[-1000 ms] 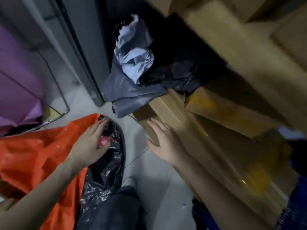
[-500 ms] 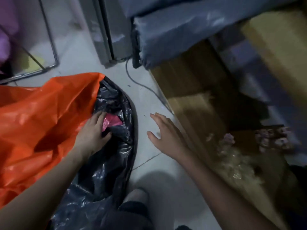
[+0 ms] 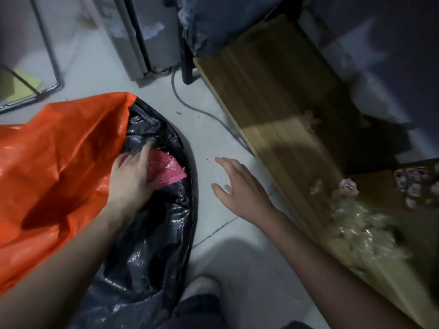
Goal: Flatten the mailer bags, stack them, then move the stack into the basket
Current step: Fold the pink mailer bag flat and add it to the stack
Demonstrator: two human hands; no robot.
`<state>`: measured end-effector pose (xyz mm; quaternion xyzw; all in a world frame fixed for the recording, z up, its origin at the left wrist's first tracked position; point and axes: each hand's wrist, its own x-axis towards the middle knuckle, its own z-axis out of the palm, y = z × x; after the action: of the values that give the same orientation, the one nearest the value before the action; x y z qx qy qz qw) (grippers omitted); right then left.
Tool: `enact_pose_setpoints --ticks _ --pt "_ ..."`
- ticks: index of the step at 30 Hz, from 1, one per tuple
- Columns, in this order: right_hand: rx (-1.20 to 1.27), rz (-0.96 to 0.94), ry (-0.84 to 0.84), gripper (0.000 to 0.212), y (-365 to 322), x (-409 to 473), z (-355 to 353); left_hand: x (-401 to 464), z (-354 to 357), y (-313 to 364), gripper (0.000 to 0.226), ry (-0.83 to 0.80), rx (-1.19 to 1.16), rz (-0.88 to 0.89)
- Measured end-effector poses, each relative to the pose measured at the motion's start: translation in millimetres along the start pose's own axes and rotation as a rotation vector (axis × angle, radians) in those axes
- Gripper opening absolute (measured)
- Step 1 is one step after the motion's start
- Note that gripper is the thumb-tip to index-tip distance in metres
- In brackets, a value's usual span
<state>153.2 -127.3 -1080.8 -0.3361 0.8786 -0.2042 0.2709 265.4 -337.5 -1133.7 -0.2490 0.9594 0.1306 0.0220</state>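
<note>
A big orange bag with a shiny black inside [image 3: 59,167] lies open on the floor at the left. My left hand [image 3: 133,176] reaches into its mouth and grips a crumpled pink mailer bag [image 3: 166,168]; its fingers curl over the pink plastic. My right hand [image 3: 240,186] hovers over the pale floor to the right of the bag, fingers spread and holding nothing. No basket is recognisable in view.
A flat brown cardboard box [image 3: 297,138] with scraps on it lies at the right. A grey cable [image 3: 190,105] runs across the floor. A metal cabinet [image 3: 147,39] and a wire frame [image 3: 52,65] stand at the back. My shoe [image 3: 202,288] shows at the bottom.
The view has tilted down, away from the crumpled grey bags at the back. My left hand has closed on the pink mailer inside the bag. My right hand left the cardboard edge and spread.
</note>
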Motion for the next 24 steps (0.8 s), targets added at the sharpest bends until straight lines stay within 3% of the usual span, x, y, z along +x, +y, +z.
enact_pose_setpoints --ticks 5,11,24 --pt "0.114 0.009 0.028 0.052 -52 -61 -51 -45 -92 56 0.048 -0.069 -0.266 0.057" --pt "0.275 0.007 0.159 0.037 -129 -138 -151 -91 -241 128 0.044 -0.124 -0.417 0.277" --pt "0.247 0.033 0.558 0.013 -285 -317 -446 -139 -596 291 0.054 0.055 -0.402 0.737"
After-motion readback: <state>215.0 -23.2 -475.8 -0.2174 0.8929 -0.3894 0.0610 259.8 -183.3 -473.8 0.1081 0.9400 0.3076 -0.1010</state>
